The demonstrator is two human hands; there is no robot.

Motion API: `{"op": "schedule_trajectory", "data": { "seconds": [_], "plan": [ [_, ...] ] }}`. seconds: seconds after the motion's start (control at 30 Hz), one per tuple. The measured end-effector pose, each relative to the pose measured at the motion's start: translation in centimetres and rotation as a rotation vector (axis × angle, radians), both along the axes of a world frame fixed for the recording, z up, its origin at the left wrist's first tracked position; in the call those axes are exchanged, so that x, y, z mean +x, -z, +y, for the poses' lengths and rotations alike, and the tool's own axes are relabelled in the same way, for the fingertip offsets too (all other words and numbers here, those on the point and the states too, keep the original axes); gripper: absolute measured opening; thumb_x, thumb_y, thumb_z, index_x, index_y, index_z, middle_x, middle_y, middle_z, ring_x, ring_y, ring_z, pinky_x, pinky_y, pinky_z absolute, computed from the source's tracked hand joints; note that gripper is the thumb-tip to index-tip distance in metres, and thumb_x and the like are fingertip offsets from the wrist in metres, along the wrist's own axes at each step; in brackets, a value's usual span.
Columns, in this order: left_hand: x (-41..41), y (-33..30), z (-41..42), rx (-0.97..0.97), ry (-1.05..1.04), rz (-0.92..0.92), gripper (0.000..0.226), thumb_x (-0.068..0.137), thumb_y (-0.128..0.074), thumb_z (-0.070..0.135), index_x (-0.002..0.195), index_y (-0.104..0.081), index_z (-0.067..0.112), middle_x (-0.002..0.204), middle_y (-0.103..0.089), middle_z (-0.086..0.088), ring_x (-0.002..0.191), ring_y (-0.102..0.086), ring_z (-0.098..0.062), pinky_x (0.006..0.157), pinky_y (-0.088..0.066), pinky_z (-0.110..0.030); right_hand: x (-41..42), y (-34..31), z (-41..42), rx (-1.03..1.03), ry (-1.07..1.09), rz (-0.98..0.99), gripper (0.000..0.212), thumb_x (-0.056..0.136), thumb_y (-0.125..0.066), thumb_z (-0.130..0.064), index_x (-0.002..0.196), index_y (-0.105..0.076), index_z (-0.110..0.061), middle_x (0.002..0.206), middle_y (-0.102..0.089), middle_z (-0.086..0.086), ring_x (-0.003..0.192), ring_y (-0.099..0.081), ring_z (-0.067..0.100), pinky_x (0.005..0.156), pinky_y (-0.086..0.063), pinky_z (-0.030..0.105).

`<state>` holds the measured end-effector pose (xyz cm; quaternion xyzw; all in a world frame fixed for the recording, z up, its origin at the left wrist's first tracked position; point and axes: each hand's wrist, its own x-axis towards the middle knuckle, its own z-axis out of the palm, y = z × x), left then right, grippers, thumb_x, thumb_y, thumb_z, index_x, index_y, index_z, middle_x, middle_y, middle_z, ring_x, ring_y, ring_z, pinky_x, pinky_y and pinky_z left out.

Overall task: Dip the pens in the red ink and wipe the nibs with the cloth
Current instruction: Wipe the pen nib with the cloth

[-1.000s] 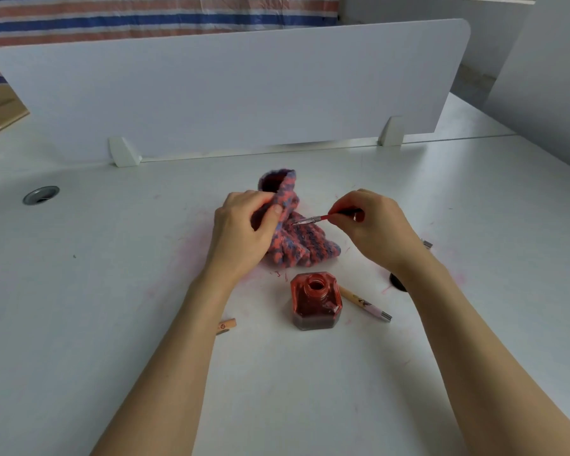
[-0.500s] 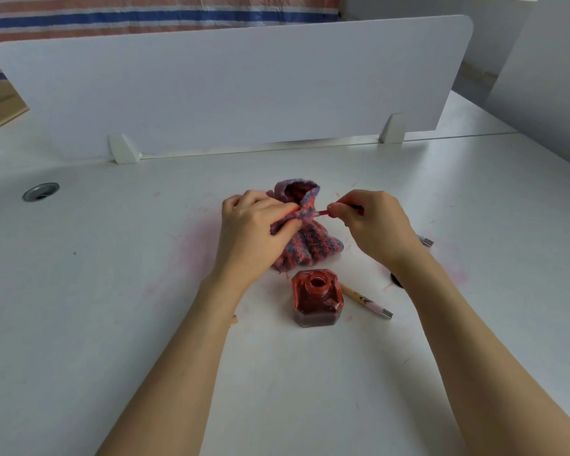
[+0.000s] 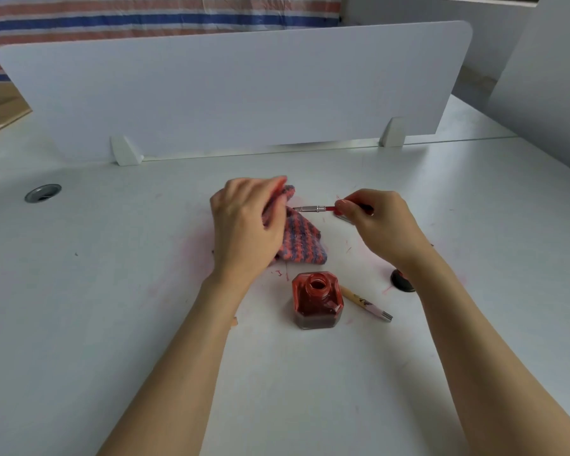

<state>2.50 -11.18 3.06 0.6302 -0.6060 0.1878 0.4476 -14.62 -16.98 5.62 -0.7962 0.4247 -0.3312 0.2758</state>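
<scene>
Forearms reach forward from the bottom edge across a white worktop smudged with faint pink stains. Nearest, just short of the hands and between them, stands an open bottle of red ink, uncapped, its glass smeared red. A second pen, tan and pink, lies flat just to the right of the bottle, touching or almost touching it. A dark round cap sits beside the right wrist, partly hidden.

Further out, the left hand is curled around a bunched cloth, striped orange and purple, gripping its upper fold while the rest lies on the worktop. The right hand pinches a red pen by its barrel, held level and pointing left. The metal nib just meets the cloth's edge at the left fingertips; whether it is inside the fold cannot be told.

Judging from this, the wiping step is under way. The risks: the open bottle sits close under both wrists, so a careless pull back could tip it and spill ink. A wet nib could also drip on the worktop or prick the left fingers.

Beyond the hands, a white divider stands across the worktop, with striped fabric behind it.
</scene>
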Motion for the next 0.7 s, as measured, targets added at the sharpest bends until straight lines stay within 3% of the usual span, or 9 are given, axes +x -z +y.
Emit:
{"op": "schedule_trajectory", "data": {
  "seconds": [0.1, 0.23, 0.33, 0.4, 0.53, 0.6, 0.7],
  "plan": [
    [-0.4, 0.3, -0.3, 0.06, 0.141, -0.063, 0.031, 0.081, -0.055, 0.035, 0.1, -0.07, 0.017, 0.089, -0.069, 0.001, 0.093, -0.049, -0.015, 0.084, -0.031, -0.035, 0.1, 0.0, 0.1, -0.006, -0.04, -0.011, 0.021, 0.092, -0.049, -0.024, 0.084, -0.066, -0.013, 0.078, -0.066, 0.021, 0.073, -0.056, 0.041, 0.065, -0.047, 0.044],
    [-0.3, 0.7, -0.4, 0.088, 0.183, -0.006, 0.029, 0.078, -0.056, 0.037, 0.091, -0.073, 0.017, 0.08, -0.07, 0.002, 0.086, -0.052, -0.015, 0.08, -0.034, -0.038, 0.3, 0.0, 0.3, -0.022, -0.08, -0.003, 0.02, 0.093, -0.049, -0.023, 0.086, -0.066, -0.014, 0.082, -0.067, 0.02, 0.072, -0.056, 0.036, 0.062, -0.043, 0.037],
    [0.0, 0.3, -0.2, 0.11, 0.154, 0.046, 0.031, 0.078, -0.054, 0.036, 0.089, -0.073, 0.013, 0.079, -0.07, -0.001, 0.081, -0.058, -0.021, 0.079, -0.038, -0.039, 0.3, 0.2, 0.3, -0.057, -0.024, -0.073, 0.024, 0.092, -0.05, -0.021, 0.113, -0.059, -0.013, 0.103, -0.062, 0.006, 0.084, -0.055, 0.017, 0.071, -0.041, 0.024],
    [0.0, 0.0, 0.0, 0.105, 0.12, 0.08, 0.032, 0.08, -0.053, 0.034, 0.091, -0.072, 0.011, 0.08, -0.071, -0.004, 0.078, -0.061, -0.025, 0.075, -0.043, -0.041, -0.1, 0.4, 0.4, -0.118, 0.056, -0.095, 0.03, 0.092, -0.05, -0.02, 0.122, -0.051, -0.015, 0.106, -0.054, 0.001, 0.09, -0.051, 0.011, 0.076, -0.037, 0.02],
    [-0.8, 0.1, 1.1, 0.085, 0.092, 0.173, 0.034, 0.082, -0.051, 0.033, 0.093, -0.071, 0.008, 0.083, -0.07, -0.007, 0.076, -0.061, -0.027, 0.073, -0.045, -0.038, -2.3, 1.7, 2.4, -0.36, 0.071, 0.096, 0.015, 0.088, -0.053, -0.014, 0.099, -0.062, -0.009, 0.093, -0.062, 0.007, 0.087, -0.053, 0.024, 0.073, -0.043, 0.031],
    [-0.9, 0.5, 1.8, 0.078, 0.081, 0.165, 0.032, 0.082, -0.051, 0.032, 0.092, -0.071, 0.008, 0.08, -0.07, -0.006, 0.074, -0.061, -0.026, 0.072, -0.043, -0.037, -3.3, 2.9, 3.8, -0.428, 0.012, 0.253, 0.021, 0.085, -0.049, -0.023, 0.086, -0.066, -0.01, 0.085, -0.064, 0.007, 0.083, -0.054, 0.029, 0.07, -0.048, 0.039],
    [-0.8, 0.7, 2.4, 0.07, 0.082, 0.185, 0.03, 0.082, -0.052, 0.03, 0.091, -0.07, 0.007, 0.079, -0.068, -0.007, 0.073, -0.061, -0.027, 0.072, -0.045, -0.037, -4.1, 4.5, 4.8, -0.405, -0.035, 0.444, 0.025, 0.083, -0.053, -0.032, 0.084, -0.069, -0.012, 0.083, -0.063, 0.007, 0.08, -0.054, 0.032, 0.07, -0.047, 0.037]
  ]
}}
